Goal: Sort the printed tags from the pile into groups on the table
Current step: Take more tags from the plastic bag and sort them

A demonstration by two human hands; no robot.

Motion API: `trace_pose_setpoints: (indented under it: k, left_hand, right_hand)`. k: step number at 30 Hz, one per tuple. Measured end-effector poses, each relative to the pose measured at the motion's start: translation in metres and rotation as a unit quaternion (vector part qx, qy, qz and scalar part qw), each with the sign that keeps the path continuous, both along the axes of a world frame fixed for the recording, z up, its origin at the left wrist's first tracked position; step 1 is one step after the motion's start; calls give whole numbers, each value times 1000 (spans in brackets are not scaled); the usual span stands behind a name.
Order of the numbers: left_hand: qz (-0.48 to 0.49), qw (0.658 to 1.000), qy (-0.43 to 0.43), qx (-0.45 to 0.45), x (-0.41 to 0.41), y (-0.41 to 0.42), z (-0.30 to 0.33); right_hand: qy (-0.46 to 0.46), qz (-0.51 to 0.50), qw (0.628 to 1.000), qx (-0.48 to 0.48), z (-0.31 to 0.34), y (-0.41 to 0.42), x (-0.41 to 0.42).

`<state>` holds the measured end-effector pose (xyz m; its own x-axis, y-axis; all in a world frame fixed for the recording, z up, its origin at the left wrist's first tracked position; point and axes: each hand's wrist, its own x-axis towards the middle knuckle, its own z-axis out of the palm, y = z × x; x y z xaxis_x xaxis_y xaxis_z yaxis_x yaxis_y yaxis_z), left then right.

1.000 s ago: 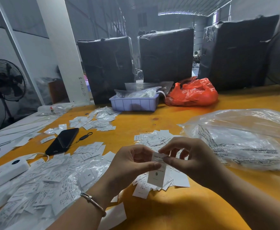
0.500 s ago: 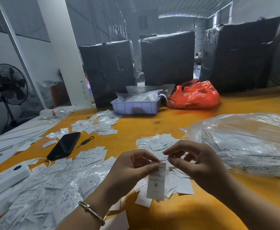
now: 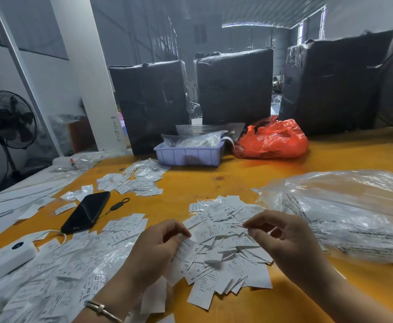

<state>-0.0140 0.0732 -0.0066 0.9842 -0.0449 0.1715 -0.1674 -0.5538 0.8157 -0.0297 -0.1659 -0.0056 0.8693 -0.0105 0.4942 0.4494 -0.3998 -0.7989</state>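
On the far left of the orange table point(image 3: 307, 159), a clear bag point(image 3: 58, 276) spills printed tags. The left hand point(image 3: 158, 248) pinches one tag point(image 3: 186, 250) over the middle pile point(image 3: 225, 241). Behind, a lilac tray point(image 3: 188, 155) holds clear packets — contents unreadable. The right hand point(image 3: 284, 238) hovers, thumb and forefinger pressed together; whether anything sits between them, I cannot tell. Rightmost, a large clear bag point(image 3: 344, 213) of printed sheets.

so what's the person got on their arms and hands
Both forearms are bare, with no sleeves in view. The left wrist carries a thin silver metal bangle. The left hand and right hand wear no gloves, and no rings show.
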Motion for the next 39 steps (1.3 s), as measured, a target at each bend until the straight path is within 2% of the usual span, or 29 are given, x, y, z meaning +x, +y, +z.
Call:
trace_pose_setpoints:
  k: [13, 16, 18, 20, 24, 31, 37, 39]
  left_hand:
    - [26, 999, 27, 5, 3, 3, -6]
    - [41, 999, 20, 24, 4, 4, -8]
    - [52, 998, 11, 32, 4, 5, -9]
    - [56, 996, -22, 59, 5, 7, -11]
    - [20, 982, -78, 171, 6, 8, -12]
    - [-119, 960, -122, 221, 7, -4, -17]
    - [-129, 954, -141, 231, 8, -12, -20]
    - [-131, 954, -145, 226, 7, -13, -20]
  right_hand:
    - [37, -89, 995, 0, -3, 0, 0]
    - [24, -131, 991, -33, -4, -1, 0]
    - [8, -166, 982, -90, -5, -3, 1]
    - [1, -214, 961, -176, -6, -7, 3]
    - [46, -307, 885, -347, -6, -25, 13]
    - [132, -396, 817, -397, -3, -61, 28]
    - [193, -395, 762, -475, -8, -71, 30]
    - [191, -390, 761, -482, -10, -73, 30]
